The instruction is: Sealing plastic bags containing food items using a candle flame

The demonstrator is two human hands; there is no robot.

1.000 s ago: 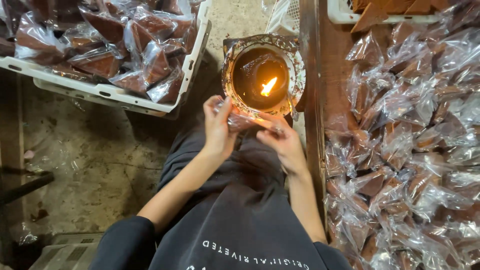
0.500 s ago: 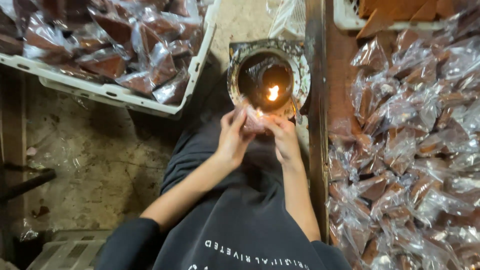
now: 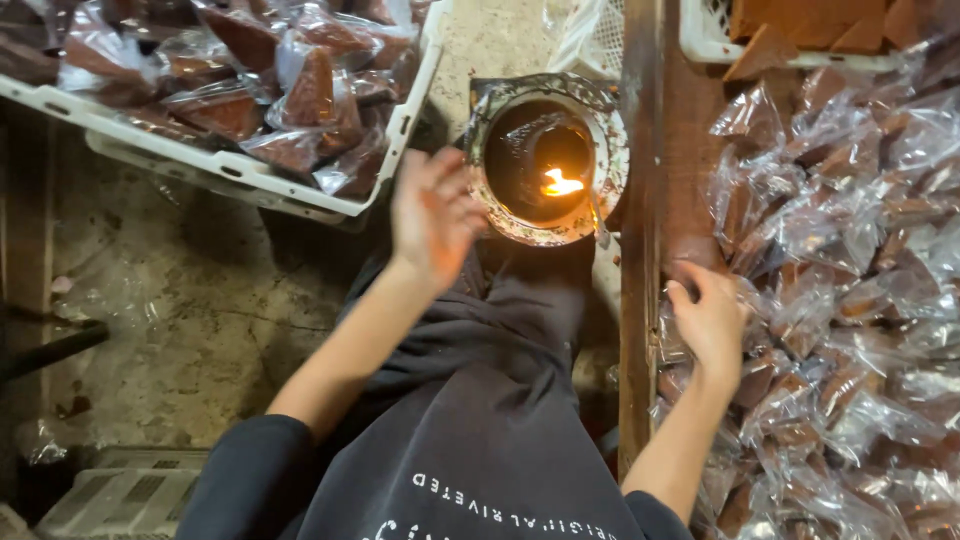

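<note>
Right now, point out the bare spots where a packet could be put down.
Free: the bare concrete floor below the white plastic crate, left of the left hand. Crowded: the crate itself, and the heap of clear plastic packets under the right hand. The foil-wrapped lamp with a flame fills the gap between.

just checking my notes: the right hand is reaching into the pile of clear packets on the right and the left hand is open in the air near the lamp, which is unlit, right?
Not quite. The lamp is lit: the head view shows a small flame burning in it. The rest holds: the right hand is at the pile of clear packets, and the left hand is open in the air beside the lamp.
</note>
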